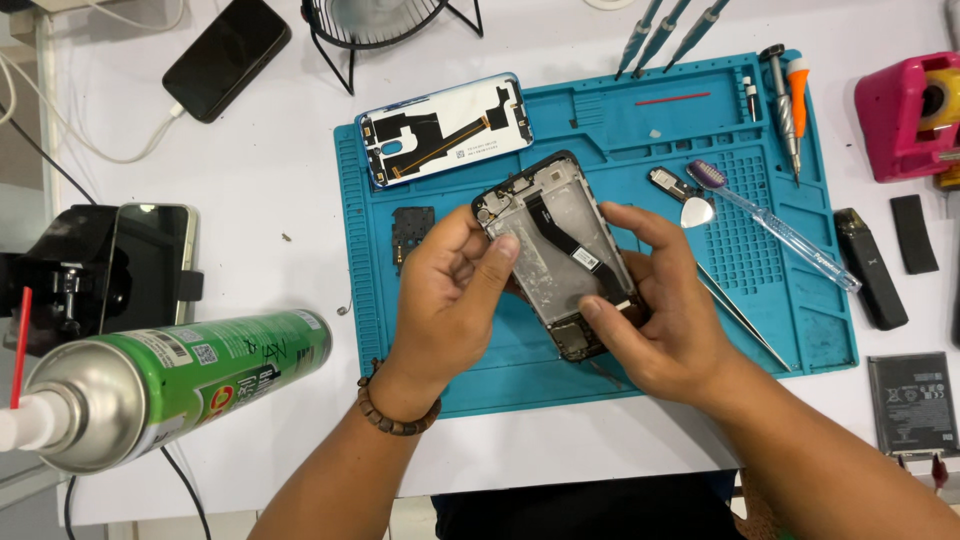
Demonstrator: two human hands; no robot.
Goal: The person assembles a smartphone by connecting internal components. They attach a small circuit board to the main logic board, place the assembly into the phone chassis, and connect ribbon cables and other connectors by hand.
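Two hands meet over the blue mat (800, 330), and between them we hold an opened phone (560, 250) with its back off, flex cable showing. Our left hand (450, 300) has its grip clamped on the phone's left edge, thumb on the bare frame; our right hand (660, 310) is clamped on the right edge and lower end, a fingertip pressing near the bottom. The phone sits just above the mat's middle. At eleven o'clock from it lies the back cover (445, 130), inner side up. At three o'clock lie a pick (697, 212), a clear brush (770, 225) and tweezers (745, 320). A green spray can (180, 385) lies at eight o'clock on the white worktop (270, 230).
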